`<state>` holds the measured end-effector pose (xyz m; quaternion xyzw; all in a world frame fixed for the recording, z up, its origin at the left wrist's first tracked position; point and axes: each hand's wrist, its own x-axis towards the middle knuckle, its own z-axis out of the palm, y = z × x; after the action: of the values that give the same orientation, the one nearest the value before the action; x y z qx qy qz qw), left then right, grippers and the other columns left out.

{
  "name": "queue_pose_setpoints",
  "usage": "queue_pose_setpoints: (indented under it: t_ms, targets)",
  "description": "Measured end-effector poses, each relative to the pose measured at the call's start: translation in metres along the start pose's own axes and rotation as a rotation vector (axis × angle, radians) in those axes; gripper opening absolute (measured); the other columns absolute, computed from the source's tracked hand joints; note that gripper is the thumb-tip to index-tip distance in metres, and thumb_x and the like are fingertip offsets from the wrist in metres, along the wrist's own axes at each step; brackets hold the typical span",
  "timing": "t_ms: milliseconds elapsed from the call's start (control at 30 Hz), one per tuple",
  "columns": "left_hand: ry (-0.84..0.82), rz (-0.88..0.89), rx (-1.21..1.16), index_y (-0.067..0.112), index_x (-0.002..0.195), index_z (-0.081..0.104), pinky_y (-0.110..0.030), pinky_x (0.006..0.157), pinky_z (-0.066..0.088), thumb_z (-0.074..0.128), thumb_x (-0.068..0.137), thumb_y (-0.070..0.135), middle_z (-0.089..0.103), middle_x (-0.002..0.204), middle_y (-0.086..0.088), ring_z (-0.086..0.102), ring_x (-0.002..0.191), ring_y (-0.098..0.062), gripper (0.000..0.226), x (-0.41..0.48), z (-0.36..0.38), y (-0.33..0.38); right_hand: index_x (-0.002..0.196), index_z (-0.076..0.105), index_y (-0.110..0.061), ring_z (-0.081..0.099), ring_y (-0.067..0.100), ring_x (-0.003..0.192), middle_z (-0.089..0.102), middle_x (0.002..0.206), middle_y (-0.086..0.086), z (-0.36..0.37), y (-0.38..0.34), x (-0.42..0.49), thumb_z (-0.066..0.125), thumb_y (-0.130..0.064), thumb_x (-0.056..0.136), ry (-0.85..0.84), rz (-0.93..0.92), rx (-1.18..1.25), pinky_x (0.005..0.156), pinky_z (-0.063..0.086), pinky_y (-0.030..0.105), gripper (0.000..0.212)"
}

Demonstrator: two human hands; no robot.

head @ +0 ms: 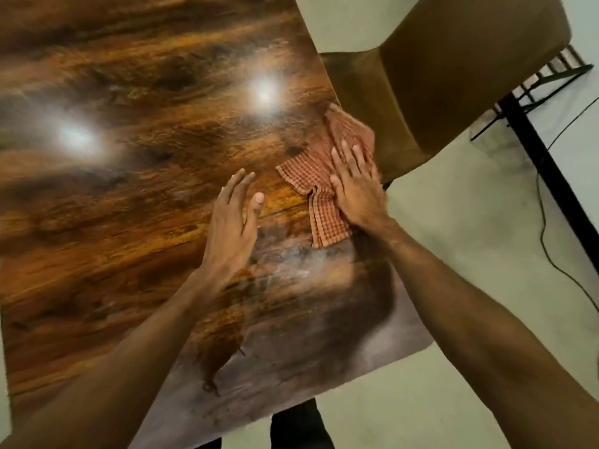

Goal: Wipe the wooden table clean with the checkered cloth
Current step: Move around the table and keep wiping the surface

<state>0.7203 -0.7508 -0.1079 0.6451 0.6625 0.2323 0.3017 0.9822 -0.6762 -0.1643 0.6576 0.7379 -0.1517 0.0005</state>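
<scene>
The glossy wooden table [129, 196] fills the left and middle of the view. An orange-red checkered cloth [311, 176] lies crumpled near the table's right edge. My right hand [356, 186] presses flat on the cloth, fingers spread, covering its right part. My left hand [235, 218] hovers flat just left of the cloth, fingers together and extended, holding nothing. It is apart from the cloth.
A brown upholstered chair [453, 69] stands against the table's right edge, close behind the cloth. A black metal frame [547, 163] and a thin cable [544, 228] lie on the pale floor at the right. Two bright light reflections shine on the tabletop.
</scene>
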Motion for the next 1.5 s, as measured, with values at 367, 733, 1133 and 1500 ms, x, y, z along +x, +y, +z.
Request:
queue_pose_setpoints:
  t_ms: [367, 733, 1133, 1500]
  targets:
    - [-0.039, -0.035, -0.028, 0.023, 0.156, 0.037, -0.045, 0.125, 0.027, 0.032, 0.109, 0.049, 0.029, 0.167, 0.004, 0.026, 0.154, -0.015, 0.054, -0.074, -0.011, -0.019, 0.167, 0.013, -0.017, -0.007, 0.031, 0.163, -0.006, 0.176, 0.010, 0.042, -0.065, -0.144, 0.026, -0.043, 0.110, -0.019, 0.169, 0.022, 0.130, 0.002, 0.056, 0.064]
    - [0.131, -0.118, -0.070, 0.021, 0.154, 0.042, -0.044, 0.124, 0.026, 0.036, 0.109, 0.044, 0.034, 0.165, 0.000, 0.030, 0.152, -0.015, 0.051, -0.179, -0.087, -0.098, 0.166, 0.020, -0.030, 0.002, 0.035, 0.162, 0.003, 0.177, 0.006, 0.067, -0.202, -0.135, 0.030, -0.048, 0.109, -0.002, -0.014, -0.023, 0.128, 0.003, 0.063, 0.061]
    - [0.337, -0.326, -0.163, 0.025, 0.154, 0.040, -0.041, 0.123, 0.028, 0.033, 0.106, 0.052, 0.035, 0.164, 0.002, 0.033, 0.150, -0.016, 0.055, -0.346, -0.166, -0.215, 0.163, 0.030, -0.033, 0.003, 0.036, 0.162, 0.005, 0.177, 0.004, 0.142, -0.385, -0.272, 0.025, -0.053, 0.106, -0.060, -0.322, -0.035, 0.125, 0.000, 0.069, 0.061]
    - [0.455, -0.417, -0.175, 0.020, 0.155, 0.039, -0.040, 0.122, 0.028, 0.031, 0.106, 0.052, 0.035, 0.164, -0.003, 0.030, 0.152, -0.017, 0.059, -0.401, -0.179, -0.234, 0.167, 0.017, -0.030, 0.011, 0.023, 0.162, 0.008, 0.176, 0.000, 0.174, -0.402, -0.358, 0.025, -0.046, 0.109, -0.102, -0.593, -0.121, 0.128, 0.012, 0.061, 0.061]
